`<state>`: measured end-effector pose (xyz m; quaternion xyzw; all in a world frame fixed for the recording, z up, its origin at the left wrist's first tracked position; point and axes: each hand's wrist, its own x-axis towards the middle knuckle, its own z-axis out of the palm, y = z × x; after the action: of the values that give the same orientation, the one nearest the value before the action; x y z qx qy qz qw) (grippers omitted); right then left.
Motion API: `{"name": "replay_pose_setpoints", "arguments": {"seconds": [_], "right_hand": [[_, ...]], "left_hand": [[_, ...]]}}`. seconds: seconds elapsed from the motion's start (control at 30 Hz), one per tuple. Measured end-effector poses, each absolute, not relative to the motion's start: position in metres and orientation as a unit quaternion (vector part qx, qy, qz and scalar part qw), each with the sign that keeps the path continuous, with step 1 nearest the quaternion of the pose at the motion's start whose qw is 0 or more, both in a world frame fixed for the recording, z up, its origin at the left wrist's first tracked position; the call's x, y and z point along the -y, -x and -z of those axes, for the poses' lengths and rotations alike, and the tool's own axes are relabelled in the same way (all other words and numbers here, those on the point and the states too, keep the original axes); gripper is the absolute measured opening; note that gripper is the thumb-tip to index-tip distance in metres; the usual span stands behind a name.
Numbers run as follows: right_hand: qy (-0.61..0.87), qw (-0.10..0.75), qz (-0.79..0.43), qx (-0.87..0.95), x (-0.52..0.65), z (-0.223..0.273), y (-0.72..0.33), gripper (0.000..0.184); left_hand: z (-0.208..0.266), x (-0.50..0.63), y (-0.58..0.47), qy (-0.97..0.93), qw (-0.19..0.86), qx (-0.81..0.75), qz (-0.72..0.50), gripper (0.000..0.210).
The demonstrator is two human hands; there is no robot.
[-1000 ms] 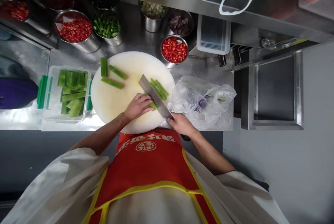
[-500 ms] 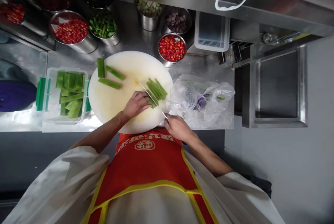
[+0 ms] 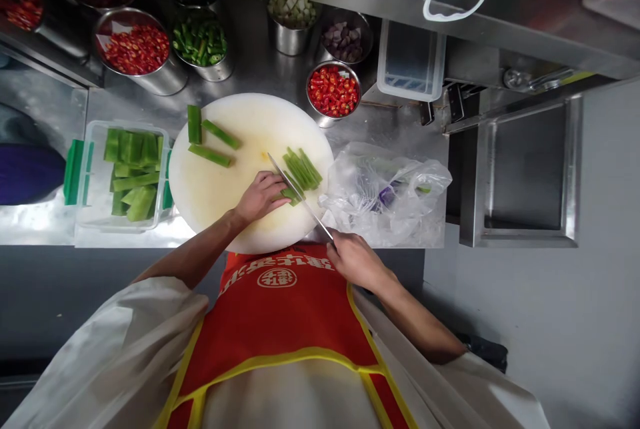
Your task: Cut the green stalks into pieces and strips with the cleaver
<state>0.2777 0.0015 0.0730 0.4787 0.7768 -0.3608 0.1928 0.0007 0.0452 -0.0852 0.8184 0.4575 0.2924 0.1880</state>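
Observation:
On a round white cutting board my right hand is closed round the handle of a knife, whose blade points up and to the left. Just left of the blade, my left hand has its fingers bent and pressed down on a green vegetable piece, which they mostly cover. Thin green strips lie in a bundle to the right of the blade. Thicker green vegetable sticks rest at the board's upper left.
Left of the board stands a clear container of green chunks. A plastic bag lies on the right. Behind are metal pots of red chillies, chopped green peppers and diced vegetables, below a steel shelf edge.
My right hand has drawn the knife back towards me and to the right. My left hand stays about where it was on the board. The view has shifted slightly.

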Motion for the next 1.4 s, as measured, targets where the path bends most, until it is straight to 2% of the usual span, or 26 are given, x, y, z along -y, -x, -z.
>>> {"name": "replay_pose_setpoints", "arguments": {"seconds": [0.2,0.47,0.6,0.7,1.03,1.4], "right_hand": [[-0.485,0.212,0.336,-0.779,-0.015,-0.057,-0.255,0.022],[-0.479,0.145,0.379,-0.778,-0.041,-0.032,-0.256,0.024],[-0.524,0.128,0.433,-0.722,-0.045,-0.034,-0.28,0.022],[-0.547,0.126,0.424,-0.711,-0.047,-0.035,-0.286,0.023],[-0.488,0.143,0.362,-0.781,-0.031,-0.036,-0.263,0.027],[-0.478,0.17,0.349,-0.788,-0.017,-0.064,-0.262,0.023]], "left_hand": [[0.085,-0.046,-0.001,-0.82,0.18,-0.457,-0.294,0.036],[0.08,-0.028,-0.009,-0.835,0.156,-0.455,-0.266,0.026],[0.08,-0.036,-0.013,-0.85,0.161,-0.441,-0.238,0.033],[0.082,-0.053,-0.015,-0.864,0.175,-0.414,-0.224,0.037],[0.08,-0.048,0.001,-0.864,0.144,-0.396,-0.277,0.018],[0.077,-0.048,0.005,-0.862,0.181,-0.406,-0.246,0.025]]}}
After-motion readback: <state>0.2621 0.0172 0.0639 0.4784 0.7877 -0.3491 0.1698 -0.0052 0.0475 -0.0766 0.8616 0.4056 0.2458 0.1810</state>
